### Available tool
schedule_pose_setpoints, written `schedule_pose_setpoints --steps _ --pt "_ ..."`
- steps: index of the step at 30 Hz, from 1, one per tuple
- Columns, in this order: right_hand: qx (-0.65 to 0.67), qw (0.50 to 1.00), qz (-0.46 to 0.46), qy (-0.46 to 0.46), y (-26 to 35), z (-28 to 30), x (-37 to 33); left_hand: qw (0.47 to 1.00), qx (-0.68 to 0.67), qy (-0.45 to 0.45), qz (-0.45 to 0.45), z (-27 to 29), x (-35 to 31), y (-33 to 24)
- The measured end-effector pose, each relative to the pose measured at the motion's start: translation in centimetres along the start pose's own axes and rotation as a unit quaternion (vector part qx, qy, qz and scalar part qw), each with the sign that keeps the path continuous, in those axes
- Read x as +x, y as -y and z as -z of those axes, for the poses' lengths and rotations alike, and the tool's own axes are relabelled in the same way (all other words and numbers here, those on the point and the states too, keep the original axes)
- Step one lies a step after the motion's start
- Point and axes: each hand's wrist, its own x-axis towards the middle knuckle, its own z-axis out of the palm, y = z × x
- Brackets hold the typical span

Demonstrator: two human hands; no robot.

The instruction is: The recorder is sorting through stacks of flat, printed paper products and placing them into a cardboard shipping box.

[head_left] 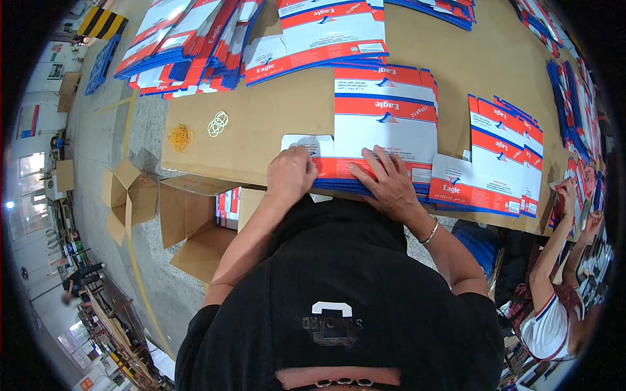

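In the head view, a stack of flattened cartons [391,127], printed in red, white and blue, lies at the near edge of the brown tabletop [280,117], directly in front of the person. The left hand [291,171] is positioned at the stack's lower left flap, with its fingers curled inward; whether it pinches the flap cannot be determined. The right hand [389,179] is open, palm down, with its fingers spread across the lower part of the top carton, gripping nothing; a bracelet [430,231] encircles its wrist. A second carton stack [502,156] is located just to the right. Larger carton piles [186,42] occupy the far left of the surface, and a further stack [332,32] lies beyond the one being handled. Yellow rubber bands [180,137] and, just beside them, pale rubber bands [218,124] lie near the left edge. An open cardboard box [130,199] stands on the floor [143,274] to the left. At the right rim, a co-worker's white sleeve [546,331] is visible.
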Motion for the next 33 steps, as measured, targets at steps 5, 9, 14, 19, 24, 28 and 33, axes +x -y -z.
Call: schedule_pose_setpoints --steps 5,9,14,19,24,28,33 --pt "0.011 1.0 0.008 -0.009 0.0 -0.1 0.0 0.893 -0.447 0.005 0.054 -1.0 -1.0 3.2" --pt "0.006 1.0 0.006 0.0 -0.3 -0.2 -0.1 0.751 -0.632 0.024 0.19 1.1 -1.0 4.2" --pt "-0.007 1.0 0.017 0.014 0.2 0.0 0.9 0.872 -0.414 -0.194 0.175 0.9 -0.6 9.8" --pt "-0.025 1.0 0.001 0.017 0.6 0.2 0.6 0.901 -0.302 -0.248 0.188 2.3 -0.8 14.8" --pt "-0.026 0.999 0.015 -0.019 0.6 -0.2 0.2 0.824 -0.308 -0.389 0.274 2.8 -0.3 21.9" --pt "-0.018 0.999 0.038 -0.032 0.3 -0.2 1.2 0.742 -0.311 -0.453 0.384 5.0 -0.8 30.0" --pt "-0.054 0.998 -0.009 -0.031 0.3 0.2 -1.1 0.799 -0.172 -0.384 0.43 5.0 3.0 32.1"
